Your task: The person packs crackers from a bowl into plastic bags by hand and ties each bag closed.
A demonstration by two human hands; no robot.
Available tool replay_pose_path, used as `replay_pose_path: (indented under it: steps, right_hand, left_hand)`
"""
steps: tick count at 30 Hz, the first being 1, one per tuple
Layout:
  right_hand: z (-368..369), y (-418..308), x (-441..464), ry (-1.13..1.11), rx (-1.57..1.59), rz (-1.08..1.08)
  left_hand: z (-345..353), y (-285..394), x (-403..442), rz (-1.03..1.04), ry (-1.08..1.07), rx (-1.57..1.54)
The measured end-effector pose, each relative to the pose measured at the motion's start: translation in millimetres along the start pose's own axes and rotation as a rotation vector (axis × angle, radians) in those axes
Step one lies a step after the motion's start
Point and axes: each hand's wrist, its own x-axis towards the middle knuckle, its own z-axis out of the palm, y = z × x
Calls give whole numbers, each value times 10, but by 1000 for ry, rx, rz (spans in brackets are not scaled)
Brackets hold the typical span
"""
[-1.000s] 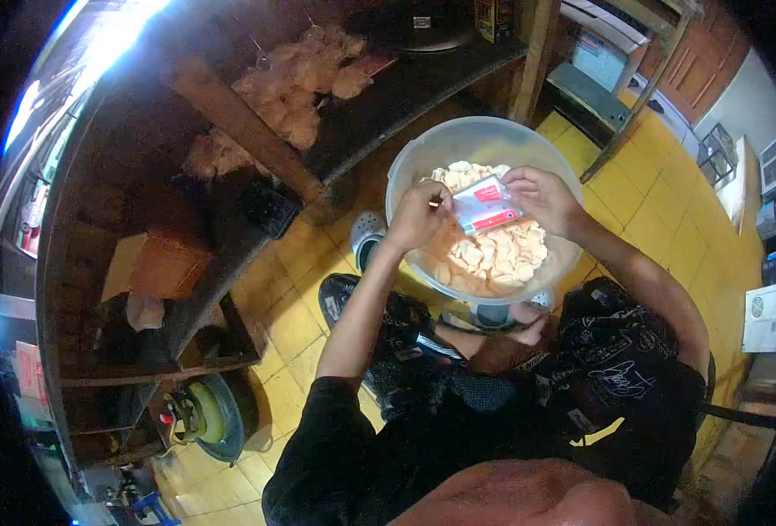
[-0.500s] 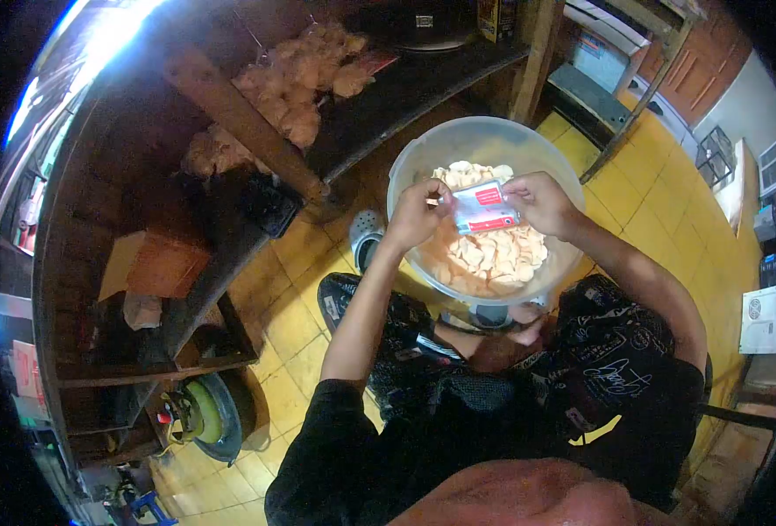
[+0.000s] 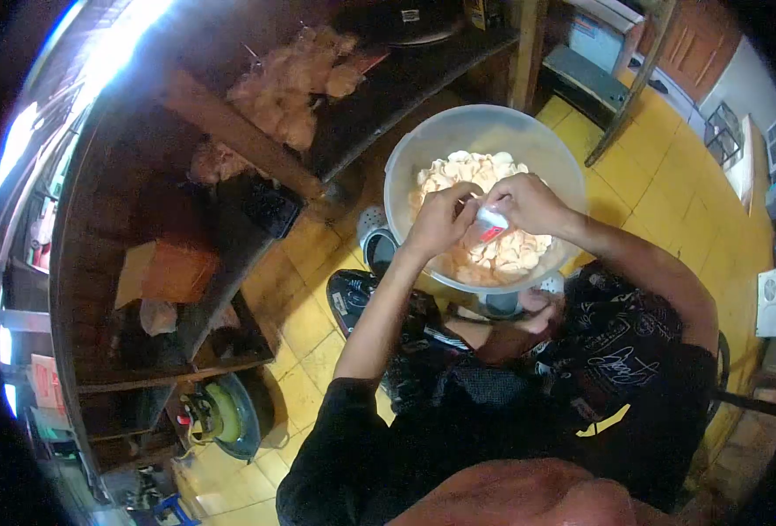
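Note:
Between my hands is a small clear plastic packet (image 3: 491, 224) with a red and white label, partly covered by my fingers. My left hand (image 3: 445, 221) pinches its left side, and my right hand (image 3: 528, 203) grips its upper right edge. Both hands are over a large translucent plastic tub (image 3: 410, 158). Inside the tub lie many pale, thin, chip-like pieces (image 3: 515, 252), heaped below and behind the packet. The tub stands on the floor in front of my legs.
A dark wooden shelf (image 3: 405, 101) at left carries a pile of bagged goods (image 3: 291, 96) and a cardboard box (image 3: 173, 270). A green gas cylinder (image 3: 221, 412) stands at lower left. Yellow tiles (image 3: 659, 193) cover the floor. A grey clog (image 3: 376, 238) sits beside the tub.
My hands have come closer together, and the packet, held flat and spread before, is now bunched and mostly hidden by my fingers. The view has shifted slightly.

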Motion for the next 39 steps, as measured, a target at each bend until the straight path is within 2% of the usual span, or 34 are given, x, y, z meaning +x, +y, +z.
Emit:
replay_pose_path:
  steps: [3, 6, 8, 11, 17, 21, 24, 26, 30, 33, 36, 38, 39]
  right_hand:
    - [76, 131, -4, 47, -51, -81]
    - [123, 240, -16, 29, -134, -139]
    - [87, 265, -2, 79, -219, -278]
    - [24, 253, -2, 77, -104, -220]
    - [-2, 217, 28, 143, -69, -273]
    - [-77, -39, -92, 80, -122, -215]
    - [4, 141, -28, 117, -197, -334]
    - [10, 208, 15, 93, -188, -290]
    - [-15, 137, -22, 97, -51, -189]
    - [-53, 61, -52, 88, -95, -156]
    - [-2, 112, -25, 98, 28, -151]
    - [20, 165, 9, 159, 60, -257]
    - [-11, 109, -6, 160, 60, -256]
  left_hand:
    - [47, -21, -6, -4, 21, -39]
    - [110, -132, 41, 113, -60, 48]
    - [125, -142, 54, 112, -5, 55]
    - [79, -43, 12, 178, 29, 120]
    - [81, -22, 49, 66, 123, 115]
    - [70, 55, 28, 115, 152, 192]
    - [91, 81, 19, 105, 228, 78]
    - [70, 80, 29, 124, 211, 198]
    - [54, 71, 18, 168, 228, 195]
    - [80, 49, 28, 135, 226, 177]
    - [110, 34, 44, 112, 251, 150]
    - [105, 66, 52, -67, 183, 154]
    - [106, 62, 58, -67, 183, 154]
